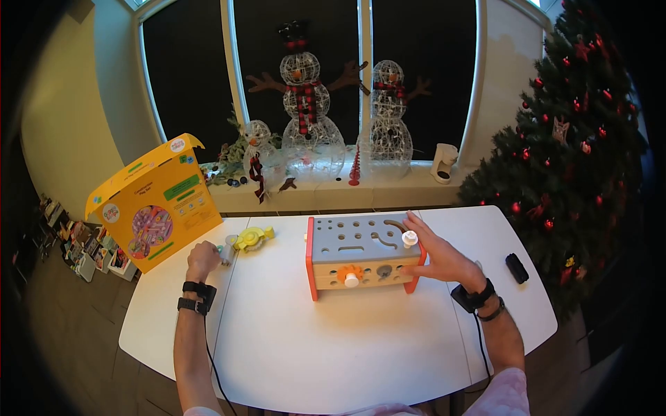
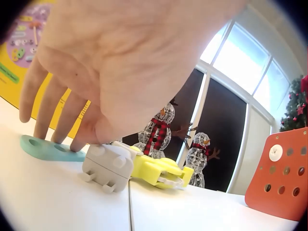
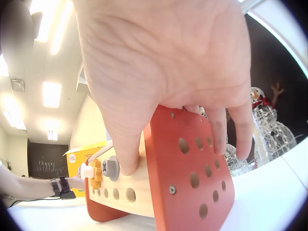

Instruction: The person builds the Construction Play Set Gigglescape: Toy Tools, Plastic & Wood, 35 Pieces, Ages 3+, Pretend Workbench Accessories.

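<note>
My left hand (image 1: 202, 260) is at the table's left side, its fingertips and thumb on a flat teal strip with holes (image 2: 45, 150). Beside it stand a grey plastic block (image 2: 108, 166) and a yellow toy piece (image 1: 253, 238). A toy workbench box (image 1: 347, 253) with grey top, wooden front and red ends sits near the middle. Gripping its right end is my right hand (image 1: 444, 256), thumb against the front and fingers over the back. An orange gear (image 3: 96, 174) with a white peg and a grey bolt head (image 3: 111, 168) are on the front; a white screw (image 1: 409, 238) stands on top.
A yellow carton (image 1: 163, 201) stands at the table's back left. A black case (image 1: 517, 268) lies at the right edge. Wire snowmen (image 1: 312, 132) line the window ledge behind, and a decorated tree (image 1: 562, 145) rises beyond the right side. Cables run from both wrists.
</note>
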Action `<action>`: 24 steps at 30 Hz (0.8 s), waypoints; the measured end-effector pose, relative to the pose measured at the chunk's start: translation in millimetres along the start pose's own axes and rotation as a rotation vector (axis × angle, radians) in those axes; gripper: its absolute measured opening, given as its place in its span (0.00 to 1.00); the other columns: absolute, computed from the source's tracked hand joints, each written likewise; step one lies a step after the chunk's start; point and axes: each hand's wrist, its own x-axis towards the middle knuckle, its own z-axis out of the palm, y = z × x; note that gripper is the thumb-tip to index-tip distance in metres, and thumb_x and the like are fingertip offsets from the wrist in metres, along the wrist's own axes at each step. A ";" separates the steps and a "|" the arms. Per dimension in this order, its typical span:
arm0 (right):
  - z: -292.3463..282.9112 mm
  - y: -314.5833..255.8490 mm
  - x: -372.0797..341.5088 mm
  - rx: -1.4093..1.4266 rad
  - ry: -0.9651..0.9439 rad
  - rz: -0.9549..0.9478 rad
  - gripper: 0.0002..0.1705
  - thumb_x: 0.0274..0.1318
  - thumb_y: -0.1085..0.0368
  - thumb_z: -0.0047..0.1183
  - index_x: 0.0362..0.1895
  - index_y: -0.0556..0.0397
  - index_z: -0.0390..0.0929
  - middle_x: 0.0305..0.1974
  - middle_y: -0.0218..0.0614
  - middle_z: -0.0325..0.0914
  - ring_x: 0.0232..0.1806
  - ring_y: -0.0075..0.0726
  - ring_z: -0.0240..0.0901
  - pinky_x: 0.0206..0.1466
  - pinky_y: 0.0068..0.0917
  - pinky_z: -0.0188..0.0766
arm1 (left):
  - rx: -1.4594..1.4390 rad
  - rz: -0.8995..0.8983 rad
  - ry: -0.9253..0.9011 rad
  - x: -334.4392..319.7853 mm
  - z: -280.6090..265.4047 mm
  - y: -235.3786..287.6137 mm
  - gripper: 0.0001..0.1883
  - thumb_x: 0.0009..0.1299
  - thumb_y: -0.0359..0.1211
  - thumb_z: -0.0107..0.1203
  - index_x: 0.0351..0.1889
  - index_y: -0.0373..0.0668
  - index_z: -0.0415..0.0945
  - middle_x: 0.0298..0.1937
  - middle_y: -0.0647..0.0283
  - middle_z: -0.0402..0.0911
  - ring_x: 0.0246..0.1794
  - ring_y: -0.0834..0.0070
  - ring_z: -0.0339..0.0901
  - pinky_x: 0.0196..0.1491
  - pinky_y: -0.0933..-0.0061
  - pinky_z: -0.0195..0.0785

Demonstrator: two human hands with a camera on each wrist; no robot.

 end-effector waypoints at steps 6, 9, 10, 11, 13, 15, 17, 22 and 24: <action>-1.8 -7.4 -0.7 0.032 0.001 0.000 0.65 0.58 0.54 0.78 0.89 0.60 0.49 0.91 0.64 0.35 0.91 0.61 0.45 0.87 0.41 0.55 | -0.091 0.118 0.034 9.3 12.1 -21.9 0.14 0.66 0.29 0.67 0.48 0.50 0.96 0.48 0.48 0.94 0.51 0.51 0.92 0.58 0.57 0.85; -2.4 -9.4 -1.3 0.027 0.004 0.009 0.65 0.58 0.54 0.78 0.89 0.60 0.50 0.91 0.65 0.36 0.92 0.61 0.44 0.88 0.41 0.54 | -0.136 0.171 0.031 7.3 8.2 -22.1 0.14 0.63 0.25 0.69 0.45 0.49 0.96 0.45 0.50 0.94 0.47 0.54 0.93 0.56 0.60 0.85; -2.1 -9.4 -1.3 0.029 0.005 0.009 0.65 0.58 0.54 0.78 0.89 0.60 0.50 0.91 0.65 0.36 0.92 0.61 0.44 0.88 0.41 0.54 | -0.149 0.179 0.028 7.3 8.9 -21.8 0.14 0.61 0.24 0.70 0.44 0.49 0.96 0.42 0.51 0.94 0.45 0.56 0.93 0.54 0.60 0.86; -2.1 -9.4 -1.5 0.028 0.005 0.008 0.65 0.58 0.55 0.79 0.89 0.60 0.50 0.91 0.65 0.36 0.92 0.61 0.44 0.88 0.41 0.54 | -0.147 0.180 0.028 8.7 10.0 -23.7 0.14 0.61 0.24 0.70 0.44 0.49 0.96 0.42 0.51 0.94 0.45 0.56 0.93 0.54 0.60 0.86; -2.1 -8.8 -1.9 0.028 0.006 0.009 0.65 0.58 0.55 0.79 0.89 0.60 0.50 0.91 0.65 0.37 0.92 0.61 0.44 0.88 0.41 0.54 | -0.213 0.144 0.025 9.6 10.0 -26.3 0.12 0.64 0.25 0.69 0.43 0.48 0.96 0.40 0.51 0.94 0.43 0.57 0.93 0.52 0.61 0.86; -1.6 -7.7 -1.3 0.036 0.005 0.006 0.65 0.58 0.55 0.79 0.89 0.60 0.50 0.90 0.65 0.37 0.92 0.61 0.44 0.88 0.41 0.54 | -0.218 0.144 0.088 10.5 11.2 -24.3 0.09 0.65 0.28 0.71 0.42 0.46 0.96 0.40 0.51 0.94 0.42 0.57 0.93 0.52 0.61 0.86; -1.6 -7.9 -1.2 0.036 0.008 0.002 0.65 0.58 0.55 0.79 0.89 0.60 0.50 0.90 0.65 0.37 0.92 0.61 0.44 0.88 0.41 0.54 | -0.224 0.145 0.151 4.8 2.8 -9.0 0.08 0.66 0.32 0.73 0.42 0.44 0.96 0.40 0.51 0.94 0.42 0.57 0.93 0.51 0.61 0.86; -0.6 -5.9 0.3 0.013 0.020 -0.019 0.65 0.58 0.55 0.79 0.89 0.60 0.50 0.90 0.66 0.37 0.92 0.62 0.44 0.87 0.41 0.54 | -0.174 0.154 0.124 -14.7 -11.4 28.1 0.27 0.64 0.54 0.77 0.37 0.36 0.93 0.34 0.51 0.93 0.35 0.57 0.91 0.46 0.60 0.85; -1.0 -7.5 -0.8 0.015 0.005 -0.008 0.64 0.59 0.55 0.78 0.89 0.60 0.50 0.91 0.64 0.37 0.91 0.61 0.46 0.87 0.41 0.55 | -0.141 0.156 0.082 -15.5 -11.0 34.3 0.26 0.63 0.54 0.77 0.35 0.36 0.93 0.32 0.50 0.92 0.33 0.56 0.91 0.43 0.60 0.84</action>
